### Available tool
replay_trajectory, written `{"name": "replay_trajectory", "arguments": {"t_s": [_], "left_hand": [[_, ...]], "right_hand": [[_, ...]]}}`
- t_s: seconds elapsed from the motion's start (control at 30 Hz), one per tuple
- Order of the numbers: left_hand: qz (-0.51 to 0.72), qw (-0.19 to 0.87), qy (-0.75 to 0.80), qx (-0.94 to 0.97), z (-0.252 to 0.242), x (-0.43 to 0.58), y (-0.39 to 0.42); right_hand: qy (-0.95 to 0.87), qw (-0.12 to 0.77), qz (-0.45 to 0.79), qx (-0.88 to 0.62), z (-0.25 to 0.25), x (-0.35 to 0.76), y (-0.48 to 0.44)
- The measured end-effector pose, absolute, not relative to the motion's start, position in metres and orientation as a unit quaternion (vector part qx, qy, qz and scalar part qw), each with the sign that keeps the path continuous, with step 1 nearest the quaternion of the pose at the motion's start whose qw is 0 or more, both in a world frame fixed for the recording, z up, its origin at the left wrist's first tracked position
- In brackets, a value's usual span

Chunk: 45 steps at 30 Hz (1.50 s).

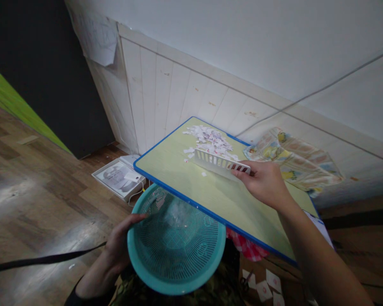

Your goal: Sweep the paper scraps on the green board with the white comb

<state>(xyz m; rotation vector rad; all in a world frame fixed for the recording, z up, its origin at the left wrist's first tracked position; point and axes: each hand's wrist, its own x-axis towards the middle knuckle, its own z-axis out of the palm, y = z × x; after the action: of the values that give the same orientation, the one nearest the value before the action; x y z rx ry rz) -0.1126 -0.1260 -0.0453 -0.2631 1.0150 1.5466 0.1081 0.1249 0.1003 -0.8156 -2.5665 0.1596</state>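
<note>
My left hand (pixel 119 238) grips the left rim of a round teal plastic colander basket (pixel 176 289), its thumb over the edge. The basket is tilted beneath the near edge of a yellow-topped table (pixel 166 159) with a blue border. Something clear and crumpled, like thin plastic (pixel 176 212), lies inside it. In my right hand (pixel 263 180) is a white slotted plastic piece (pixel 217 165), pinched at its right end and held on edge at the tabletop. Just beyond that piece lies a heap of small white paper scraps (pixel 210 138), with a few strays nearer me.
A patterned cloth (pixel 293 159) lies at the table's right rear by the wall. On the floor at left is a white open box (pixel 115 176) with a cable. Below the table are printed paper squares (pixel 264 290), scissors (pixel 244 282) and red checked fabric (pixel 247 245).
</note>
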Motion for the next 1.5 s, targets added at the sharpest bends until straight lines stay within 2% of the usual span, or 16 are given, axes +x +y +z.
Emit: {"name": "replay_trajectory", "arguments": {"t_s": [0.17,0.37,0.53,0.77,1.1,1.3,1.5], "left_hand": [[0.65,0.606,0.446,-0.107,-0.039,-0.11,-0.124],[0.652,0.59,0.461,-0.12,-0.031,-0.109,-0.122],[0.654,0.592,0.456,-0.119,-0.035,-0.11,-0.123],[0.66,0.593,0.446,-0.115,-0.041,-0.111,-0.125],[0.658,0.583,0.461,-0.122,-0.036,-0.112,-0.122],[0.665,0.58,0.453,-0.124,-0.037,-0.115,-0.123],[0.667,0.57,0.463,-0.125,-0.034,-0.115,-0.122]], "right_hand": [[-0.924,0.238,0.061,-0.294,0.102,0.086,0.133],[-0.947,0.175,0.056,-0.264,0.11,0.07,0.136],[-0.949,0.157,0.047,-0.271,0.125,0.091,0.131],[-0.937,0.201,0.062,-0.28,0.117,0.091,0.136],[-0.945,0.174,0.116,-0.25,0.116,0.107,0.132],[-0.92,0.229,0.068,-0.312,0.101,0.113,0.122],[-0.907,0.239,0.083,-0.336,0.087,0.126,0.107]]}}
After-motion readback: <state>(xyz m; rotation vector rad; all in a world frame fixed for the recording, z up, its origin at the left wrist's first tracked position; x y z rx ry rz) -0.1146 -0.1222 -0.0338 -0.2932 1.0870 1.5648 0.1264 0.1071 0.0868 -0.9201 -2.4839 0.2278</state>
